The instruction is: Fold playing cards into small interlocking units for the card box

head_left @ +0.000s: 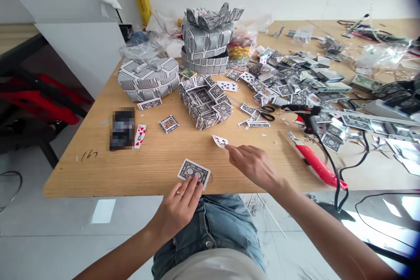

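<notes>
Near the table's front edge, a patterned card lies back side up. My left hand, a ring on one finger, rests its outstretched fingertips on that card. To the right, my right hand pinches the corner of a small white card piece with black marks, held just over the table. Beyond the hands sits an open box made of folded cards. A small square of folded cards lies to its left.
A phone and a red-marked card lie left. Card-covered boxes stand behind. Scissors, a glue gun, a red-handled cutter, cables and a heap of cards spread over the right side.
</notes>
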A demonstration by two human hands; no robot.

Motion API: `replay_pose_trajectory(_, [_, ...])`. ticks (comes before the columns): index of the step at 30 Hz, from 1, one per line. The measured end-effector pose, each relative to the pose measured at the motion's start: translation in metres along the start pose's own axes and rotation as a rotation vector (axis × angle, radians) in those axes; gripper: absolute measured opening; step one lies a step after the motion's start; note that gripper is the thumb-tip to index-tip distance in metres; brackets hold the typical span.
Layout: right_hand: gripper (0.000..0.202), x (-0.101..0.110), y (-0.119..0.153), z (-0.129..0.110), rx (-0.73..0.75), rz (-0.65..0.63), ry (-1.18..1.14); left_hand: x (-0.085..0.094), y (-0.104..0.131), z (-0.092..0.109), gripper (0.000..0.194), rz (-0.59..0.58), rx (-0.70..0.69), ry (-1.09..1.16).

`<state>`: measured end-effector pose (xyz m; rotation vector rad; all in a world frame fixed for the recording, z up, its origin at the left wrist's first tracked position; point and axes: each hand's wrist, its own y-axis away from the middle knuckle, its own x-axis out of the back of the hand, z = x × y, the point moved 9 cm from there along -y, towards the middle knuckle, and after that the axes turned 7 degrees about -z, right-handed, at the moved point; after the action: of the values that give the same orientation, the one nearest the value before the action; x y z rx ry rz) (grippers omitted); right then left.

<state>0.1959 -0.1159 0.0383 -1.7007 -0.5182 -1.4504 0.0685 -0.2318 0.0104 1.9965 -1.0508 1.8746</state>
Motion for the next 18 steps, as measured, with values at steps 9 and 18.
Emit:
replay_pose_trajectory(9, [0.053, 0.054, 0.022, -0.022, 0.066, 0.339, -0.353, 0.013, -0.010, -0.107, 0.009, 0.201, 0.822, 0.965])
replay_pose_trajectory(18, [0.031, 0.073, 0.019, 0.021, -0.132, 0.439, -0.869, -0.052, -0.076, -0.106, 0.031, -0.085, 0.873, 1.778])
